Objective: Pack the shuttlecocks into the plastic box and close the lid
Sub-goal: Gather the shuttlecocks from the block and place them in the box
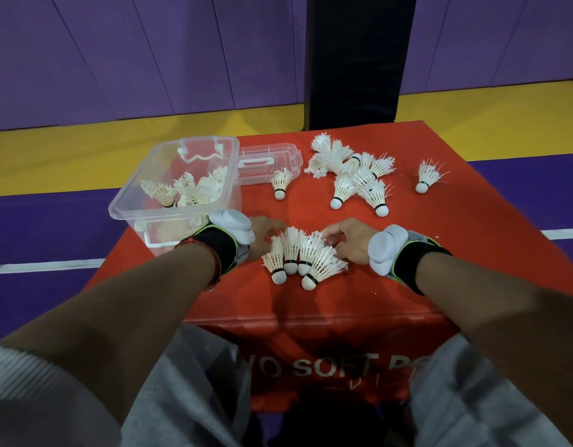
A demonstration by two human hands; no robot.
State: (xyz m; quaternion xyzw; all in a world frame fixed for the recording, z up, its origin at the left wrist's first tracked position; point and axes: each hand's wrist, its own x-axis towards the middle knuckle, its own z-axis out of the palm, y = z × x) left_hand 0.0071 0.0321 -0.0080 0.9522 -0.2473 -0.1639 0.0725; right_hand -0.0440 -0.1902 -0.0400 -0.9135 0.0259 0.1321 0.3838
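Both hands — left (262,235), right (346,240) — cupped loosely around four shuttlecocks (303,256); firm grip unclear.

Materials and finishes on the red counter

Box (124,201): clear, glossy hard plastic, as is its lid (269,162). Shuttlecocks (303,256): white feathers, frayed and rough at the tips, with smooth matt white heads and a thin dark band. Counter (407,259): red padded cover, smooth with a slight sheen, printed in white lettering. Wrist straps (220,245): black matt cloth, each carrying a smooth matt white plastic pod (386,248). Trousers (188,382): grey soft knit cloth.
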